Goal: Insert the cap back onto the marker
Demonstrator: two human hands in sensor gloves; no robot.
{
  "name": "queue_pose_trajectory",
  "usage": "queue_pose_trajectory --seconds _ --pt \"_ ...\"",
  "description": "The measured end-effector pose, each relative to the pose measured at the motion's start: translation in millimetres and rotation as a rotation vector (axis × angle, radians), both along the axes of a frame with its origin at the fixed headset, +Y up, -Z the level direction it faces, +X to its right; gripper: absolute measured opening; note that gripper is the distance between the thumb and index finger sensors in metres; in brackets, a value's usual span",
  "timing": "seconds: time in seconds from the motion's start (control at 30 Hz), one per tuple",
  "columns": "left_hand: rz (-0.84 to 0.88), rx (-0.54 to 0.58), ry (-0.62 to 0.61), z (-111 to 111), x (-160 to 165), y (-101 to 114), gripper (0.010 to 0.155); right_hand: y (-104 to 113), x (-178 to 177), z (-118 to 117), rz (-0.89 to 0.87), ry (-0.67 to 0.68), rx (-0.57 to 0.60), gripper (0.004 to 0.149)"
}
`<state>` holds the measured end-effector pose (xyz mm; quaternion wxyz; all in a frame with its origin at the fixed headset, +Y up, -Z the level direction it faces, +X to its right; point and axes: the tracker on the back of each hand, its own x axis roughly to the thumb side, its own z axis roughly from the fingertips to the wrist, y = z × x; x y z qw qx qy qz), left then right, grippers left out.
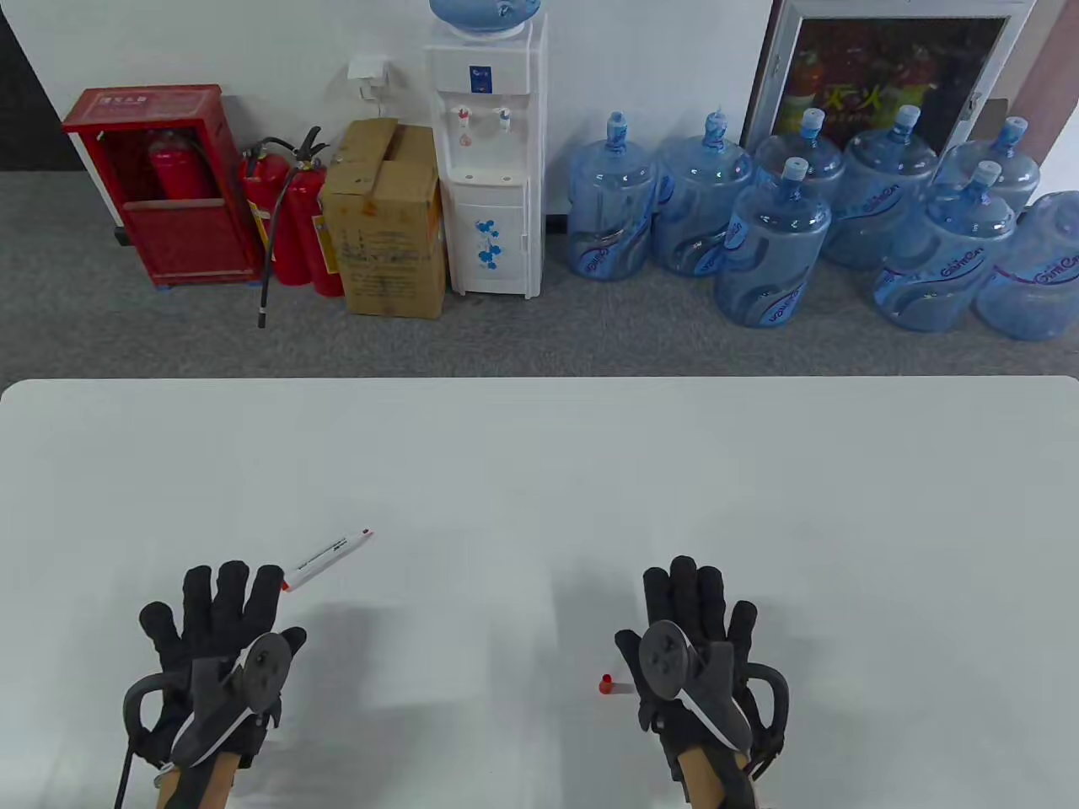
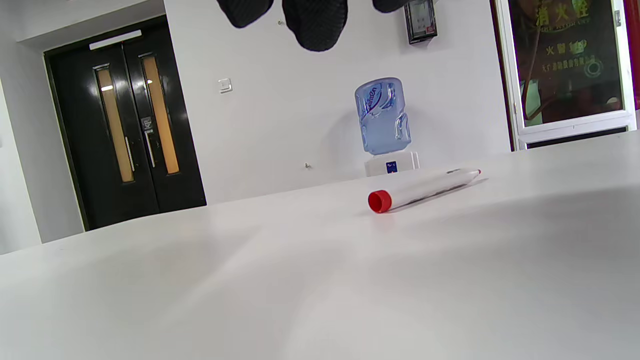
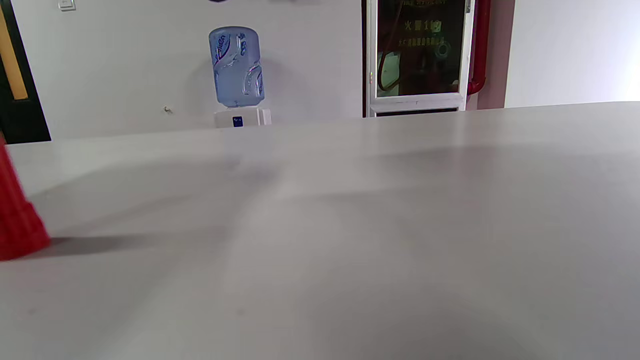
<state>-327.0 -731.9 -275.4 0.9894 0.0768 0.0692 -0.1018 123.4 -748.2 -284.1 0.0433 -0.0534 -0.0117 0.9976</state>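
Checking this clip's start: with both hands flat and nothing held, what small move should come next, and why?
Probably the left hand should reach forward and grip the marker, which lies uncapped on the table just past its fingertips. The red cap sits apart, beside the right hand, so neither piece is held yet. Picking up the marker first gives the cap something steady to go onto.

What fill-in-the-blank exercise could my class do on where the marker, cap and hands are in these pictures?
1. The marker lies just beyond the fingers of the ____ hand.
2. The cap is the colour ____.
3. The cap sits beside the ____ hand.
4. Both hands are spread flat on the white ____.

Missing words: left; red; right; table
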Motion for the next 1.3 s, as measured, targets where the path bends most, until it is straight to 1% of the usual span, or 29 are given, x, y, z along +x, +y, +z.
queue_pose_trajectory --seconds 0.3,0.47,0.57,0.73,0.93,1.3 --pt "0.005 -0.022 -0.003 -0.9 1.5 -2.6 0.076 -0.4 -1.7 1.7 -0.003 -0.002 -0.019 0.078" --pt "0.003 -0.023 -0.002 -0.9 1.4 -2.4 0.076 -3.3 -2.5 0.1 -0.002 0.009 -0.049 0.078" --pt "0.013 -0.033 0.004 -0.9 0.5 -3.8 0.076 -4.8 -0.5 0.7 -0.032 0.007 -0.065 0.078" --pt "0.011 -0.043 0.005 -0.4 1.1 -3.5 0.076 -5.2 -1.2 1.2 -0.051 0.011 -0.068 0.078" --pt "0.012 -0.046 -0.004 -0.5 3.0 -4.1 0.076 -4.4 -9.6 1.9 -0.031 0.039 -0.064 0.078" --pt "0.026 -0.067 -0.002 -1.1 3.5 -6.5 0.076 -0.8 -20.4 4.9 -0.046 0.104 -0.035 0.077"
